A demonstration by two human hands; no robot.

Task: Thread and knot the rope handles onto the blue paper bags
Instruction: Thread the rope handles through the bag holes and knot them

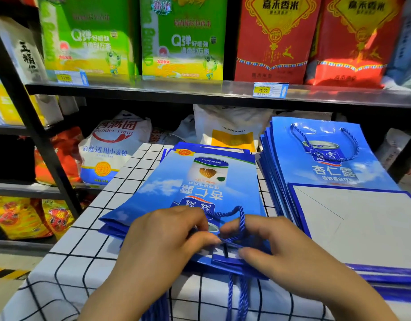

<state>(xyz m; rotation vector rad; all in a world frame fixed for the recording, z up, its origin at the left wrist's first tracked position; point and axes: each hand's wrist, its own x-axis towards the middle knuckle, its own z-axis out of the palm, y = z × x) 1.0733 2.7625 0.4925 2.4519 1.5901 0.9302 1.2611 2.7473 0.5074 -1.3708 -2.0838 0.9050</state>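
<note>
Surface: table draped in a white cloth [84, 228] with a black grid, its near edge hanging down toward the person.
Work item: blue paper bag [188, 186], lying flat at the middle of the cloth on top of a few more of its kind, printed face up, mouth end nearest the person.
Rope handle [240, 218]: blue twisted cord, rising in a small loop at the bag's mouth end, between the two hands.
Left hand [162, 242]: resting on the bag's near left corner, thumb and forefinger pinching the cord.
Right hand [285, 253]: forefinger hooked with the cord wound round it, thumb down on the bag's folded edge.
Spare cords [239, 297]: blue lengths hanging over the cloth's near edge below the hands.
Right-hand stack [315, 172]: pile of flat blue bags just beside the work item; the top one carries a fitted cord loop [352, 144].
White panel [362, 223]: blue-bordered and plain, lying on the near part of that stack.
Room: shop aisle with dark metal shelving [153, 89] behind the table.
Upper shelf: green rice packs [88, 38], red rice packs [274, 38], price tag [268, 90] reading 45.00.
Middle shelf: white flour sack [111, 147] among other sacks.
Floor: yellow-and-black striped tape [7, 273] at lower left.
</note>
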